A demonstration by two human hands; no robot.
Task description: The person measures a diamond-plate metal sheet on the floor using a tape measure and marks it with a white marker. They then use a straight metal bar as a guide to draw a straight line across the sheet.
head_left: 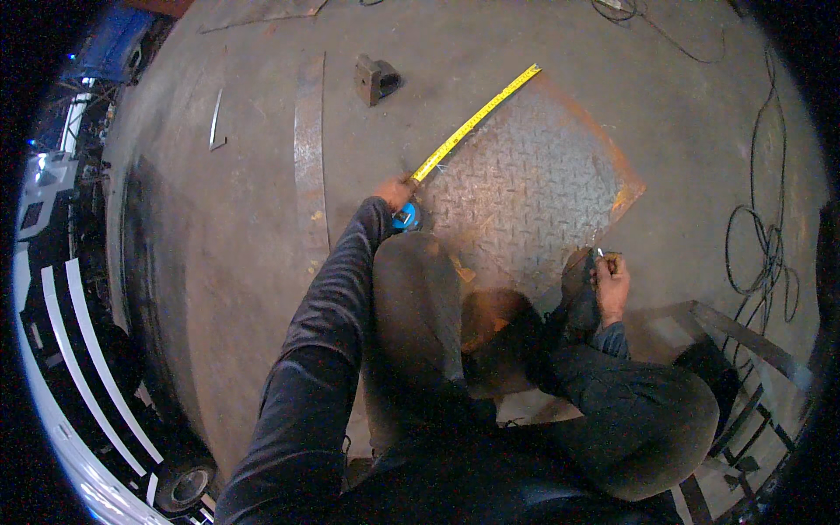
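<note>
Left hand (396, 192) grips tape measure (406, 216) at steel plate (525, 166)'s left corner, blade (479, 118) out along its far-left edge: measuring under way. Right hand (612, 285), beside plate, pinches white-tipped stick (599, 253). Marking appears outstanding; pale stroke (443, 166) by blade too small to confirm.

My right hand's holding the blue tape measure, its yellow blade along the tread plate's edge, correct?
Wrong hand: the head view shows your left hand holding the blue tape measure, its yellow blade along one edge of the tread plate.
</note>
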